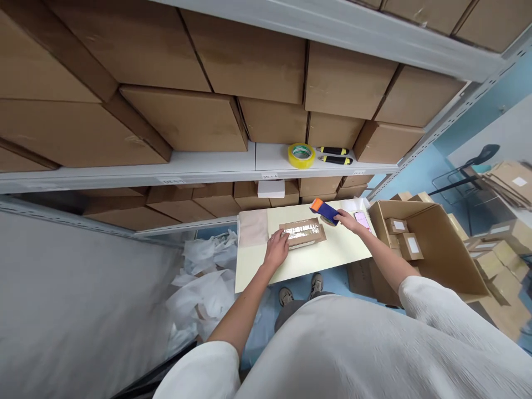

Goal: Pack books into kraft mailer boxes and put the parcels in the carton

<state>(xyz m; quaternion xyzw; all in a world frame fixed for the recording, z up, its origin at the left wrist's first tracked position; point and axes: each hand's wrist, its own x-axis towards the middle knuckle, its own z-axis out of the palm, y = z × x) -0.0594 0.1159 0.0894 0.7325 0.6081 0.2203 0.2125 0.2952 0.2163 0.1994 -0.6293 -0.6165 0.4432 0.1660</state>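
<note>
A small brown cardboard box [302,233] lies on the pale yellow tabletop [338,244], with shiny clear tape along its upper face. My left hand [277,247] grips the left end of this box, its fingers bent over the edge. In my right hand [346,219] is a blue and orange tape dispenser [325,210], held by its near end just beyond the box's right corner. The dispenser's underside and its tape roll are mostly hidden. A phone with a lit pink screen [361,220] rests on the table beside my right hand.
Shelves of large cartons [266,119] rise in front. A yellow tape roll [301,155] and two black-and-yellow utility knives [336,160] lie on the shelf. At right stands an open carton [440,238] holding small boxes [410,246]. White plastic wrapping [211,293] covers the floor at left.
</note>
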